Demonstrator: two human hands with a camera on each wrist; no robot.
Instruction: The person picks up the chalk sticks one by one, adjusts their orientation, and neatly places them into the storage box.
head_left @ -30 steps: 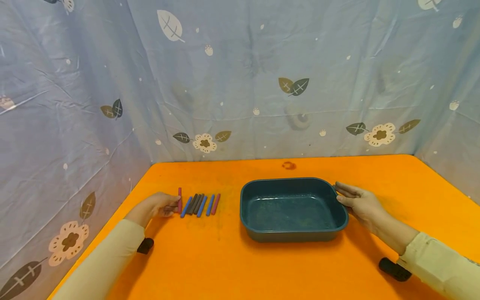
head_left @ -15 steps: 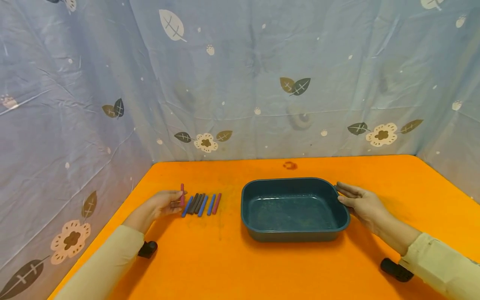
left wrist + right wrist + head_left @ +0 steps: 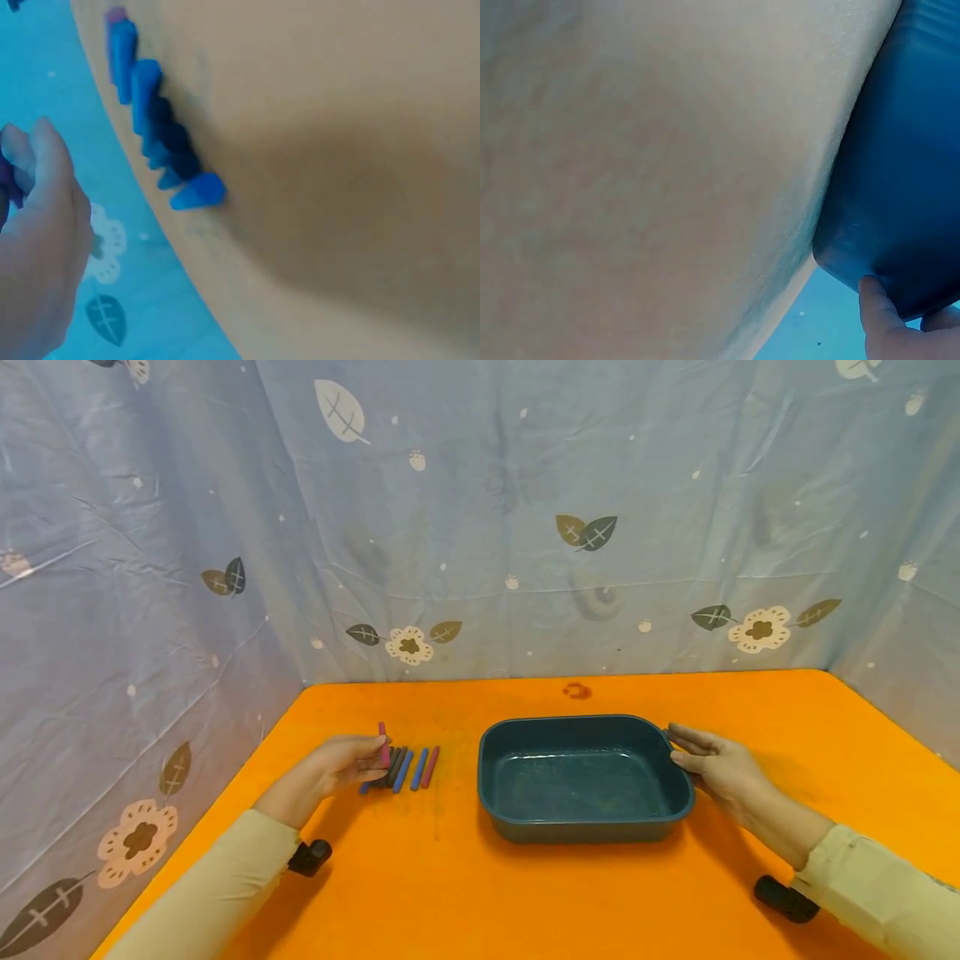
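Note:
My left hand [image 3: 351, 763] pinches a slim red chalk-like stick [image 3: 384, 752] between thumb and fingers, raised upright over the table. Below and beside it lies a row of similar sticks: blue ones [image 3: 403, 772], dark grey ones [image 3: 395, 767] partly hidden by the fingers, and another red stick [image 3: 431, 767] at the right end. In the left wrist view the hand [image 3: 45, 240] is at the left, with the row of sticks [image 3: 161, 135] beyond. On the right, the fingers of my right hand [image 3: 723, 768] lie fairly straight against the right end of a dark teal rectangular basin [image 3: 585, 832].
The orange table [image 3: 450, 893] carries faint dusty smudges near the sticks and a reddish ring mark [image 3: 577, 691] near its back edge. A patterned blue-grey curtain [image 3: 495, 527] stands behind and at both sides. Black wrist devices [image 3: 310, 857] hang under both sleeves.
My left hand has lifted the red stick off the table at the row's left end and moved it right, over the other sticks. The right hand and basin have stayed put.

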